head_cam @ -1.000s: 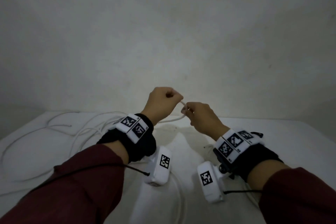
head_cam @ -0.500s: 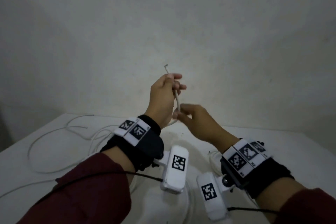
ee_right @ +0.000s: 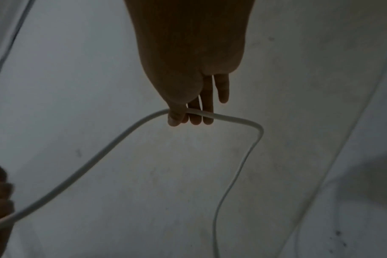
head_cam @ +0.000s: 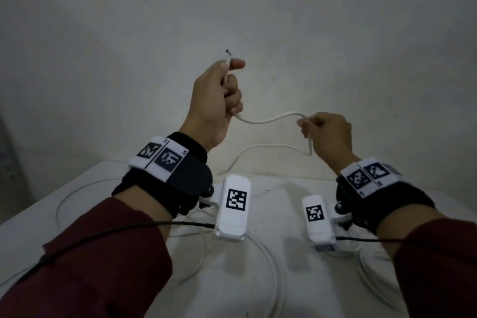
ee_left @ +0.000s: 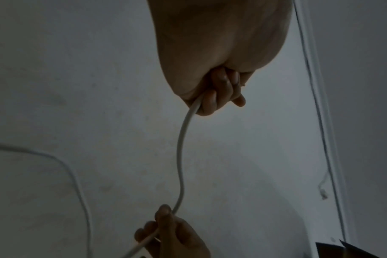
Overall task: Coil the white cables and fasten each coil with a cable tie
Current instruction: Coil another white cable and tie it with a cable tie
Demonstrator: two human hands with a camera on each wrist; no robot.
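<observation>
Bare grey wall (head_cam: 335, 33); white table (head_cam: 271, 279), loose white cables (head_cam: 273, 276) strewn.

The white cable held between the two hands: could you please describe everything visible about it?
The white cable is thin, round and smooth, plastic-looking. The left hand grips it in a fist, the end poking up past the thumb with a small dark tip. A slack, wavy span runs across to the right hand, which pinches it between thumb and fingers. Beyond that pinch it bends sharply and trails down to the white table.

Head view looks down; 2 close wrist views share the white cable (head_cam: 268, 119).
</observation>
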